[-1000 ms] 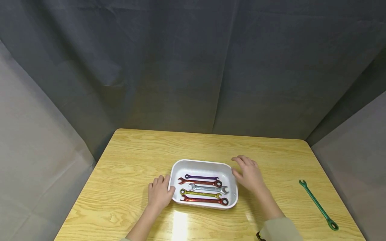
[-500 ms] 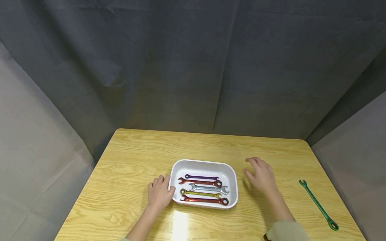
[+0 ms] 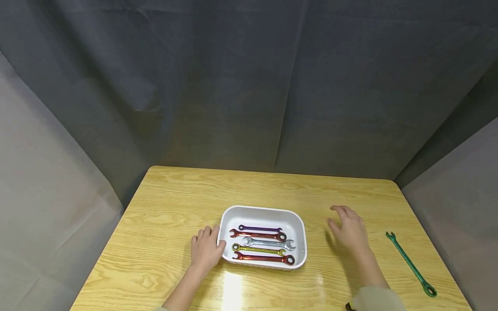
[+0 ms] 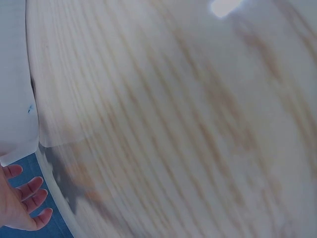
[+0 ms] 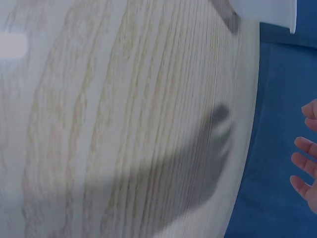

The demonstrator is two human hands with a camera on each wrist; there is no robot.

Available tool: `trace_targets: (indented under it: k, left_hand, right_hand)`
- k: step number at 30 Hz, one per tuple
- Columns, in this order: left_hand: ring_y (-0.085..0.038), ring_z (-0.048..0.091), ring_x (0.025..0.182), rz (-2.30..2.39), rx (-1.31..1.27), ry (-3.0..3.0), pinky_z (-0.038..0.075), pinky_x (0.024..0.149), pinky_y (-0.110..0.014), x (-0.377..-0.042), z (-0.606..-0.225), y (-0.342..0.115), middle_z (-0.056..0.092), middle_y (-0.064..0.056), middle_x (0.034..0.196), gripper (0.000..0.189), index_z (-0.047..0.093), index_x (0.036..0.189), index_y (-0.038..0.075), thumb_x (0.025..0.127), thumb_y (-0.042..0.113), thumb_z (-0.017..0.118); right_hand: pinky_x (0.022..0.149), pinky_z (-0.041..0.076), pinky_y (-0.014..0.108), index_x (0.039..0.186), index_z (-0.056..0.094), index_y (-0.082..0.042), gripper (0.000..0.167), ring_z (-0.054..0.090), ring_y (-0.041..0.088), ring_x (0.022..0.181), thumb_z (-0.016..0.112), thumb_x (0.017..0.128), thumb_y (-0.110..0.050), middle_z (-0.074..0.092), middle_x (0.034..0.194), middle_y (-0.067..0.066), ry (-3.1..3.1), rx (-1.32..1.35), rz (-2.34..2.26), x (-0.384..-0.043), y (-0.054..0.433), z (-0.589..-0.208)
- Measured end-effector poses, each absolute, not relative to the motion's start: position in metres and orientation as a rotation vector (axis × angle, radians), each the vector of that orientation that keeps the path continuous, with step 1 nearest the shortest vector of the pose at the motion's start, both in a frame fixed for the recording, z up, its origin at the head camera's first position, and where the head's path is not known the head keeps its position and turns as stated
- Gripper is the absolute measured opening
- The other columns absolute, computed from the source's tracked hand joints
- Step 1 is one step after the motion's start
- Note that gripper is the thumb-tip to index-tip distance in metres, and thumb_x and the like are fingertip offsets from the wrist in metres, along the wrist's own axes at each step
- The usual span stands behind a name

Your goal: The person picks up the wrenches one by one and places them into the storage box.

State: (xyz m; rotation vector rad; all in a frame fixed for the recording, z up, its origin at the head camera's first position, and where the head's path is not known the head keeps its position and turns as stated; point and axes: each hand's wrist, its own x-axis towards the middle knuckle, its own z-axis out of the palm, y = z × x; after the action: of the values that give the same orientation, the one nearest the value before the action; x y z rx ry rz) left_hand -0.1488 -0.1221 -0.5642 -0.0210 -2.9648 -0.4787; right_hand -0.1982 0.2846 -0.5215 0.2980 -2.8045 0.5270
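Observation:
A white plastic tray [image 3: 249, 211] sits on the wooden table. Several wrenches lie side by side in it: a purple wrench [image 3: 260, 228], a red wrench [image 3: 258, 235], a silver open-end wrench [image 3: 268, 244], a yellow wrench [image 3: 258, 249] and another red wrench [image 3: 264, 258] nearest the front. My left hand [image 3: 205, 250] rests at the tray's left end, thumb over the rim and relaxed fingers outside. My right hand [image 3: 350, 231] is held over the table to the right of the tray, fingers loosely bent, holding nothing. In the right wrist view, the right hand's fingers [image 5: 308, 156] are spread apart.
A green wrench [image 3: 410, 263] lies at a slant on the right side of the table [image 3: 186, 190], beyond my right hand. Dark cloth [image 3: 233, 86] hangs behind the table, and pale cloth panels [image 3: 50, 207] flank both sides.
My right hand has moved away from the tray's right end, going right toward the green wrench. The left hand, tray and wrenches have stayed in place.

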Motion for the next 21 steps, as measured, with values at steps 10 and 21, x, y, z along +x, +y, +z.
trace_targets:
  k: [10,21]
  left_hand:
    - [-0.027,0.046,0.089,-0.48,-0.02,-2.961,0.035,0.075,-0.043,-0.149,-0.564,-0.122,0.053,-0.01,0.098,0.041,0.053,0.117,0.013,0.082,0.034,0.052]
    - [-0.027,0.046,0.09,-0.483,-0.015,-2.968,0.034,0.076,-0.044,-0.149,-0.563,-0.123,0.053,-0.01,0.099,0.042,0.053,0.118,0.013,0.082,0.034,0.052]
  right_hand:
    - [0.084,0.03,0.064,0.122,0.048,-0.003,0.041,0.042,0.047,0.109,0.058,0.086,-0.021,0.047,0.12,0.026,-2.833,0.178,0.541,-0.192,0.306,-0.526]
    - [0.084,0.028,0.066,0.124,0.046,-0.002,0.042,0.038,0.049,0.109,0.053,0.088,-0.022,0.043,0.122,0.03,-2.884,0.032,0.568,-0.184,0.331,-0.534]
